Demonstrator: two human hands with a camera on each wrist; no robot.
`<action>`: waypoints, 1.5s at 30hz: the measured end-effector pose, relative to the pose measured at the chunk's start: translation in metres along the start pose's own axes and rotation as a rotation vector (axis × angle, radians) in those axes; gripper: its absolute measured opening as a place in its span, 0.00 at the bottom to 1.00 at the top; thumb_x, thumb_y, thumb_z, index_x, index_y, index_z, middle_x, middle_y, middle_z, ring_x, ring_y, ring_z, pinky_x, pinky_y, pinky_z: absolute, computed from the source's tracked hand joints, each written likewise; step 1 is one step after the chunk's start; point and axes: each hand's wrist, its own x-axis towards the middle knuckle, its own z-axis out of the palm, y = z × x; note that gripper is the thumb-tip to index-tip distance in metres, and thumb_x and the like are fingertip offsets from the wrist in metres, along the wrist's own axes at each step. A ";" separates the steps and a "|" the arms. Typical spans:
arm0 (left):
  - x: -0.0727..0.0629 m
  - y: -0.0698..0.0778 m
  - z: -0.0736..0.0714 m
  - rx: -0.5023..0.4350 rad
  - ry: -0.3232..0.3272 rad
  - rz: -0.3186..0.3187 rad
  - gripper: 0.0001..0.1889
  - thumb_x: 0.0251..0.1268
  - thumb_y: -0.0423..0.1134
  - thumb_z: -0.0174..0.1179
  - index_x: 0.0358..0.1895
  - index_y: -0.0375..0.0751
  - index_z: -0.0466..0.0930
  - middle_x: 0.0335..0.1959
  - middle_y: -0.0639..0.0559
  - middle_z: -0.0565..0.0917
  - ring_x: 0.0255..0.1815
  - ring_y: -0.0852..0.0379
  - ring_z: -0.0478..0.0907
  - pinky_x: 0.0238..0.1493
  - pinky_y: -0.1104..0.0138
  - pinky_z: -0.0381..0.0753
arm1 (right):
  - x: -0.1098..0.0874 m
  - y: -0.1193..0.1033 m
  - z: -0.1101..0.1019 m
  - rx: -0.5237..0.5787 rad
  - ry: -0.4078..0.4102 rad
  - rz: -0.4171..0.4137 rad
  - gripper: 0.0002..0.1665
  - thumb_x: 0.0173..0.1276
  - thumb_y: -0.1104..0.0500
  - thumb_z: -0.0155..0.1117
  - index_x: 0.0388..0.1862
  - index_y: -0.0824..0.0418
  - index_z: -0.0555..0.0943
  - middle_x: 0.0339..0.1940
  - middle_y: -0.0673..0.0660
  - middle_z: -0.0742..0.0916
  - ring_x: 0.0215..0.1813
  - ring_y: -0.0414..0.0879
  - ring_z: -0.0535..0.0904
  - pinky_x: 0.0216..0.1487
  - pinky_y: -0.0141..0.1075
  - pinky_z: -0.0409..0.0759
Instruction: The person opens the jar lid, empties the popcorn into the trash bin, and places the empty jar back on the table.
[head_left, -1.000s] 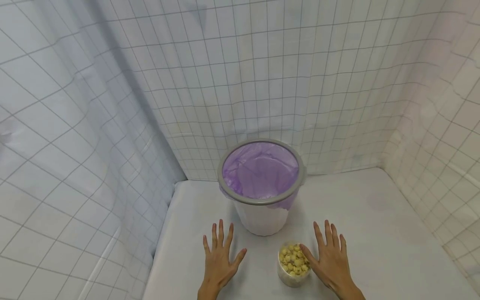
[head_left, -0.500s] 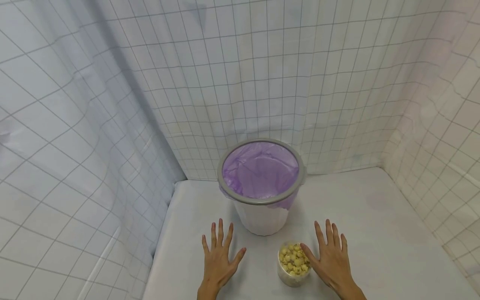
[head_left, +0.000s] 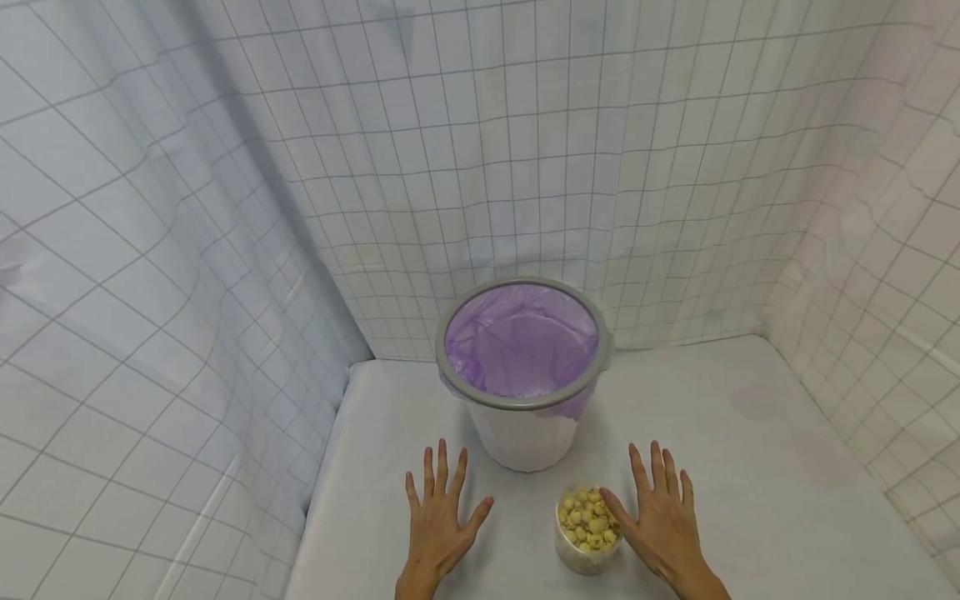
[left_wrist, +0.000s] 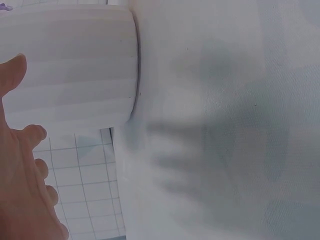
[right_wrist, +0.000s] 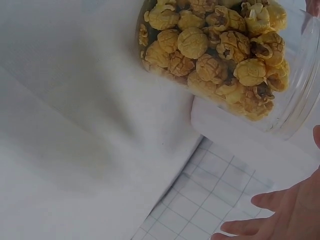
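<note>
My left hand (head_left: 439, 527) hovers over the white table with fingers spread, holding nothing, in front of a bin to its upper right. My right hand (head_left: 663, 529) is likewise spread out, its thumb overlapping the rim of a clear jar (head_left: 583, 560) in the head view. Yellow popcorn (right_wrist: 220, 55) fills most of that jar, which stands upright and uncapped. Behind both hands stands a white bin (head_left: 522, 433) with a grey rim, lined with a purple bag (head_left: 517, 342). Its ribbed side (left_wrist: 70, 65) shows close ahead of the left hand in the left wrist view.
White sheets with a grid of dark lines hang at the back (head_left: 540, 183), the left (head_left: 112, 292) and the right (head_left: 892, 275) of the table (head_left: 757, 467). The bin stands near the back sheet.
</note>
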 end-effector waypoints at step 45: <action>0.006 0.094 0.028 -0.665 -0.284 0.258 0.44 0.50 0.58 0.78 0.70 0.49 0.71 0.56 0.56 0.84 0.50 0.63 0.83 0.49 0.66 0.87 | -0.006 -0.059 0.017 0.326 0.200 -0.429 0.32 0.60 0.53 0.70 0.66 0.48 0.81 0.56 0.52 0.84 0.53 0.46 0.81 0.47 0.46 0.85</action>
